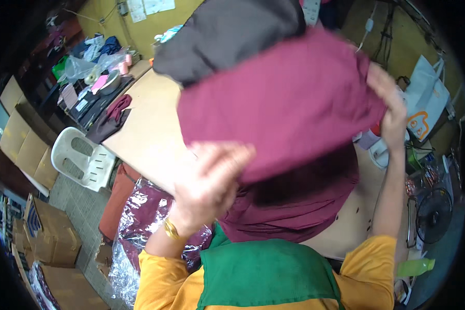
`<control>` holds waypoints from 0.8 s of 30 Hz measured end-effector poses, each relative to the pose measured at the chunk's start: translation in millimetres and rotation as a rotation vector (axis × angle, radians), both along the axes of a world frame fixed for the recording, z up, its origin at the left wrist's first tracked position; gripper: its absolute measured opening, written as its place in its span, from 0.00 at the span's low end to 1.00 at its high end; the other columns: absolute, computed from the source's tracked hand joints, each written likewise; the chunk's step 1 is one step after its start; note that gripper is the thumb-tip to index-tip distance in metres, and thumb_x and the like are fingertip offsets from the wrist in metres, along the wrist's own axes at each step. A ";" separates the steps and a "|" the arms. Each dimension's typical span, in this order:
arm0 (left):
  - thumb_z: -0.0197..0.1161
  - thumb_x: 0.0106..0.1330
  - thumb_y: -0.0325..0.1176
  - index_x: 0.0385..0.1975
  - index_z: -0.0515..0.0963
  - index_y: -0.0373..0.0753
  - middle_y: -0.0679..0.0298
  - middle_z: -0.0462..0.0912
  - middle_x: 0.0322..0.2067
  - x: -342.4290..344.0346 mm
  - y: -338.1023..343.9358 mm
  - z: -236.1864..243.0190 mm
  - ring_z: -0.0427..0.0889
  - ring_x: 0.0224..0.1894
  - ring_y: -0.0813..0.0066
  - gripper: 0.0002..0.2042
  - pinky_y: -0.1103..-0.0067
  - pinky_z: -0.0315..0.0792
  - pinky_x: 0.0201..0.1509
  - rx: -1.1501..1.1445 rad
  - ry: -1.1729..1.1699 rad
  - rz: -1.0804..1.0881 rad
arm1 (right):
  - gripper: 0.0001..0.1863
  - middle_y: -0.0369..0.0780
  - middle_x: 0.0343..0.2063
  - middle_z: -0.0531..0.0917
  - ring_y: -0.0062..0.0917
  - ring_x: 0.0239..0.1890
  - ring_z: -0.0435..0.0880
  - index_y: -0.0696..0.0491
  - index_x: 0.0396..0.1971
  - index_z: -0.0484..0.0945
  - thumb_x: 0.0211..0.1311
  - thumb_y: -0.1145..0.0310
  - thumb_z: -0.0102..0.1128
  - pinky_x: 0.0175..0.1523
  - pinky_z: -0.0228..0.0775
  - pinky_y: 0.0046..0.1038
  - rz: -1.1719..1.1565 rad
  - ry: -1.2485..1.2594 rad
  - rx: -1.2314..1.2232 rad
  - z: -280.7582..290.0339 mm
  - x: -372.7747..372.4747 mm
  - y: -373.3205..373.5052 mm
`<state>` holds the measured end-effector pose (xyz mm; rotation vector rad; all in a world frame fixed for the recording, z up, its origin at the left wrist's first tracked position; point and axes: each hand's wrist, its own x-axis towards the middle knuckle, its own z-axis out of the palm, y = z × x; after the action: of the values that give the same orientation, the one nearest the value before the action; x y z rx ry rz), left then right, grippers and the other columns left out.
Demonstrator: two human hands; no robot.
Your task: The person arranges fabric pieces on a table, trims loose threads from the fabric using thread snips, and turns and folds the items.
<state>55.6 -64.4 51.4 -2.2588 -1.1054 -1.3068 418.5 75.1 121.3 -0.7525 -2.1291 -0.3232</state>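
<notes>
Green apron (266, 274) closest. R hand (391, 111) grip closed on R edge of maroon cloth (284, 98), held up over maroon pile (305, 219) on counter (144, 121). L hand (204, 181) blurred at cloth's lower L edge, can't tell if closed.

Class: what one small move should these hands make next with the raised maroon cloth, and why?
Probably lower the raised maroon cloth onto the maroon pile: the right hand is at its right edge, the left hand by its near left corner, and the pile lies beneath. Blur hides the left hand's grip.
</notes>
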 end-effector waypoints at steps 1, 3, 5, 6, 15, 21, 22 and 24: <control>0.63 0.46 0.22 0.42 0.82 0.40 0.63 0.81 0.35 12.2 -9.6 -10.5 0.79 0.32 0.64 0.20 0.70 0.74 0.38 -0.138 0.053 -0.031 | 0.28 0.46 0.57 0.78 0.38 0.63 0.73 0.56 0.55 0.78 0.50 0.85 0.49 0.68 0.59 0.34 -0.087 -0.085 -0.181 -21.6 25.8 -20.1; 0.71 0.55 0.44 0.46 0.80 0.37 0.59 0.81 0.41 22.6 -20.7 -16.9 0.81 0.37 0.60 0.22 0.70 0.75 0.42 -0.613 0.213 -0.148 | 0.30 0.47 0.57 0.78 0.38 0.62 0.74 0.55 0.58 0.75 0.49 0.83 0.56 0.67 0.61 0.33 -0.130 -0.196 -0.604 -52.2 54.6 -62.3; 0.71 0.52 0.53 0.48 0.80 0.37 0.54 0.81 0.44 27.3 -8.1 -13.7 0.80 0.49 0.52 0.29 0.67 0.75 0.51 -0.614 0.140 -0.252 | 0.30 0.48 0.57 0.77 0.38 0.61 0.74 0.55 0.58 0.75 0.50 0.81 0.59 0.66 0.62 0.33 -0.177 -0.128 -0.752 -36.2 65.2 -80.5; 0.67 0.57 0.54 0.53 0.77 0.37 0.50 0.78 0.51 28.9 4.4 -13.6 0.75 0.58 0.46 0.30 0.64 0.71 0.59 -0.522 0.149 -0.192 | 0.30 0.48 0.57 0.77 0.38 0.61 0.75 0.55 0.58 0.75 0.50 0.79 0.62 0.65 0.63 0.33 -0.190 -0.069 -0.914 -28.7 61.4 -87.5; 0.48 0.58 0.74 0.67 0.65 0.47 0.48 0.53 0.71 75.3 67.3 -78.7 0.44 0.74 0.40 0.44 0.33 0.41 0.65 -0.623 0.429 0.321 | 0.55 0.51 0.72 0.50 0.50 0.74 0.45 0.41 0.71 0.56 0.44 0.30 0.64 0.70 0.39 0.64 -0.323 -0.668 -0.631 -76.7 -73.9 24.3; 0.56 0.55 0.71 0.71 0.57 0.48 0.46 0.53 0.70 63.4 20.4 -76.1 0.46 0.74 0.42 0.47 0.43 0.53 0.68 -1.022 0.629 -0.150 | 0.64 0.49 0.73 0.48 0.49 0.75 0.43 0.44 0.71 0.57 0.30 0.35 0.76 0.70 0.39 0.65 -0.283 -0.977 -0.791 -117.8 -37.0 29.8; 0.60 0.55 0.67 0.70 0.60 0.47 0.45 0.55 0.70 54.1 23.2 -69.8 0.49 0.73 0.40 0.45 0.44 0.53 0.68 -0.902 0.500 -0.180 | 0.64 0.49 0.73 0.48 0.49 0.75 0.43 0.44 0.71 0.57 0.30 0.35 0.76 0.70 0.39 0.65 -0.257 -0.986 -0.792 -103.4 -47.2 29.0; 0.68 0.55 0.57 0.65 0.67 0.45 0.44 0.59 0.68 45.5 35.5 -50.3 0.56 0.70 0.39 0.39 0.46 0.53 0.69 -0.614 0.238 -0.137 | 0.52 0.49 0.67 0.63 0.46 0.71 0.58 0.46 0.66 0.65 0.38 0.44 0.76 0.69 0.49 0.59 -0.164 -0.828 -0.955 -65.6 -71.1 21.0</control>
<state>101.1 -28.9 1.0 -2.8739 -1.4235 -0.7687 347.4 96.1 55.8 -1.5235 -3.0243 0.4370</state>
